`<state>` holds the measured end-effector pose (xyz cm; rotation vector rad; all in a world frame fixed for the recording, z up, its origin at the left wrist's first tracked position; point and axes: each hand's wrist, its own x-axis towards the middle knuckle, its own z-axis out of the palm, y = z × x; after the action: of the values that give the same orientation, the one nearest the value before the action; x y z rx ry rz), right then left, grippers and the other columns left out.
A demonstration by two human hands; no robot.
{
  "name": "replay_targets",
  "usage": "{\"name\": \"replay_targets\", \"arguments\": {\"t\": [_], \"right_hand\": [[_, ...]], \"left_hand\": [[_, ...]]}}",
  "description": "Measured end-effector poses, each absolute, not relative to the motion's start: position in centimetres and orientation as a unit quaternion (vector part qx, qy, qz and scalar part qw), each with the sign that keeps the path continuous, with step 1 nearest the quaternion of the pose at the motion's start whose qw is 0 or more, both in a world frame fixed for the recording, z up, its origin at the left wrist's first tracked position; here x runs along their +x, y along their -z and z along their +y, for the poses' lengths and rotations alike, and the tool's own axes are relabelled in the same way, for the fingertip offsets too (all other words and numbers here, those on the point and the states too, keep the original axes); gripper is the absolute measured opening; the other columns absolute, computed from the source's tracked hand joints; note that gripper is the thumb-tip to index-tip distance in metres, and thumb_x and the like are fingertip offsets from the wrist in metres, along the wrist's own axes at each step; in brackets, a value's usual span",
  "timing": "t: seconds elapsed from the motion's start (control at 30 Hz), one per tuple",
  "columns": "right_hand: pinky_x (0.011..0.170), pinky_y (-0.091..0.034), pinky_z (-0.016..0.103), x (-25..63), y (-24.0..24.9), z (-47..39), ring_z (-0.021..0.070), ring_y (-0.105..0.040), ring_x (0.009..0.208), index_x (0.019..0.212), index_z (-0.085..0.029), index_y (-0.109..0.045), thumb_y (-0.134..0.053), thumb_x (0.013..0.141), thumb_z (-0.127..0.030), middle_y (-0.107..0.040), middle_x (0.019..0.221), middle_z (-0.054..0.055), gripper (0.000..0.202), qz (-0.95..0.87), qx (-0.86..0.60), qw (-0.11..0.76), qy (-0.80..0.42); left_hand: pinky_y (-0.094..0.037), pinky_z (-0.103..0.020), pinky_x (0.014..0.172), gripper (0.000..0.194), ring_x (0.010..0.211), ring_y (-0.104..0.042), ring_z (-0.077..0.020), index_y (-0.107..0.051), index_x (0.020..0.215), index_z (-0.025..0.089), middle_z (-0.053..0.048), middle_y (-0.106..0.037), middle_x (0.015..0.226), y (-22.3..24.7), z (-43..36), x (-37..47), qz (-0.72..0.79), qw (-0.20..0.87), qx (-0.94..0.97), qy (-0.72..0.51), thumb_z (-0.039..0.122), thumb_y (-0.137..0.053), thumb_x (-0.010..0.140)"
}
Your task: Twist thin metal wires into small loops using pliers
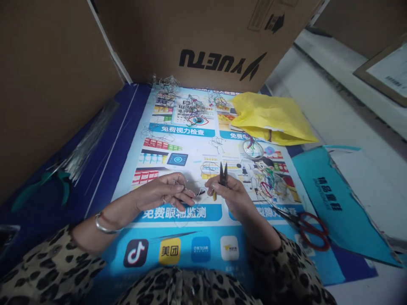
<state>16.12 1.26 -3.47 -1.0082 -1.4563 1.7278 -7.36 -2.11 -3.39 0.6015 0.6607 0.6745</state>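
My left hand (173, 191) is pinched around a thin wire piece near the middle of the printed sheet (187, 167). Fine wire loops (190, 184) stick out between its fingers toward the other hand. My right hand (227, 192) is wrapped round small pliers (224, 174), whose dark jaws point away from me and stand slightly apart. A bit of yellow handle shows below the palm. The fingertips of my right hand are close together beside the wire; whether they also hold it is too small to tell.
Tangled wires (192, 108) lie at the back and right. Red-handled scissors (313, 231), a tape roll (253, 149), a yellow bag (273, 118) and a teal sheet (340, 203) are on the right. Teal pliers (63, 186) and straight wires (82, 156) lie left. Cardboard (203, 34) stands behind.
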Motion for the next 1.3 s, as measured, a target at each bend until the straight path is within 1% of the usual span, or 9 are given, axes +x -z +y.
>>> {"name": "replay_targets", "arguments": {"t": [0.07,0.17,0.33,0.47,0.6,0.77,0.9,1.07,1.3], "right_hand": [[0.060,-0.043,0.027,16.2,3.6,1.2,0.0139,-0.054,0.066,0.080,-0.018,-0.060,-0.058,0.080,-0.034,-0.060,0.069,0.001,0.016,-0.560,-0.398,0.352,-0.635],[0.061,-0.042,0.028,16.2,3.6,0.9,0.0134,-0.052,0.066,0.077,-0.019,-0.058,-0.059,0.080,-0.034,-0.059,0.070,0.001,0.015,-0.581,-0.433,0.363,-0.586],[0.060,-0.040,0.027,15.9,2.8,0.3,0.0133,-0.050,0.065,0.076,-0.019,-0.057,-0.057,0.080,-0.033,-0.057,0.069,0.000,0.015,-0.615,-0.460,0.358,-0.530],[0.056,-0.039,0.026,15.8,2.0,-0.1,0.0124,-0.047,0.061,0.075,-0.019,-0.056,-0.055,0.081,-0.033,-0.054,0.067,0.000,0.015,-0.644,-0.467,0.346,-0.497],[0.056,-0.039,0.026,15.7,1.9,-0.1,0.0130,-0.047,0.063,0.075,-0.020,-0.056,-0.055,0.081,-0.032,-0.054,0.068,0.001,0.014,-0.656,-0.466,0.347,-0.483],[0.058,-0.040,0.026,15.8,2.0,-0.1,0.0120,-0.046,0.061,0.077,-0.020,-0.055,-0.054,0.083,-0.029,-0.053,0.068,0.000,0.010,-0.678,-0.461,0.356,-0.447],[0.061,-0.041,0.026,15.9,2.1,-0.1,0.0127,-0.050,0.065,0.078,-0.020,-0.054,-0.053,0.082,-0.026,-0.055,0.071,0.000,0.007,-0.707,-0.458,0.354,-0.406],[0.063,-0.042,0.026,15.8,2.1,-0.2,0.0135,-0.052,0.067,0.079,-0.021,-0.053,-0.052,0.083,-0.025,-0.056,0.072,0.001,0.007,-0.719,-0.455,0.351,-0.390],[0.064,-0.043,0.027,15.7,1.9,-0.3,0.0135,-0.053,0.066,0.080,-0.022,-0.050,-0.049,0.084,-0.023,-0.055,0.072,0.001,0.005,-0.742,-0.440,0.368,-0.347]], "left_hand": [[-0.054,-0.034,0.069,0.015,0.092,-0.065,-0.0277,-0.049,0.090,0.015,-0.015,-0.066,0.100,3.5,-2.3,-7.3,0.321,0.839,0.278,-0.341,0.020,-0.060,0.081],[-0.054,-0.033,0.070,0.014,0.090,-0.066,-0.0263,-0.048,0.089,0.015,-0.014,-0.067,0.098,3.6,-2.4,-7.1,0.332,0.824,0.270,-0.371,0.019,-0.060,0.082],[-0.053,-0.031,0.071,0.011,0.087,-0.067,-0.0225,-0.050,0.086,0.014,-0.015,-0.067,0.099,3.7,-2.5,-6.7,0.354,0.805,0.242,-0.409,0.019,-0.059,0.082],[-0.053,-0.026,0.069,0.011,0.082,-0.068,-0.0199,-0.051,0.080,0.013,-0.013,-0.069,0.093,3.5,-2.6,-6.4,0.369,0.792,0.230,-0.429,0.016,-0.062,0.079],[-0.053,-0.026,0.065,0.012,0.080,-0.068,-0.0209,-0.051,0.075,0.013,-0.012,-0.070,0.093,3.1,-3.0,-5.9,0.381,0.778,0.206,-0.455,0.011,-0.063,0.074],[-0.051,-0.027,0.066,0.011,0.081,-0.068,-0.0216,-0.051,0.071,0.014,-0.011,-0.070,0.089,2.7,-3.6,-5.1,0.406,0.751,0.166,-0.493,0.011,-0.061,0.074],[-0.049,-0.026,0.067,0.012,0.084,-0.067,-0.0209,-0.050,0.073,0.016,-0.008,-0.070,0.088,2.7,-4.2,-4.5,0.401,0.750,0.123,-0.511,0.012,-0.061,0.075],[-0.047,-0.023,0.066,0.011,0.086,-0.066,-0.0186,-0.051,0.076,0.017,-0.005,-0.070,0.087,2.8,-4.7,-4.2,0.412,0.736,0.118,-0.523,0.016,-0.061,0.079],[-0.047,-0.024,0.066,0.010,0.082,-0.064,-0.0160,-0.053,0.077,0.017,-0.005,-0.068,0.094,2.1,-5.1,-3.5,0.449,0.712,0.111,-0.528,0.017,-0.063,0.077]]}}
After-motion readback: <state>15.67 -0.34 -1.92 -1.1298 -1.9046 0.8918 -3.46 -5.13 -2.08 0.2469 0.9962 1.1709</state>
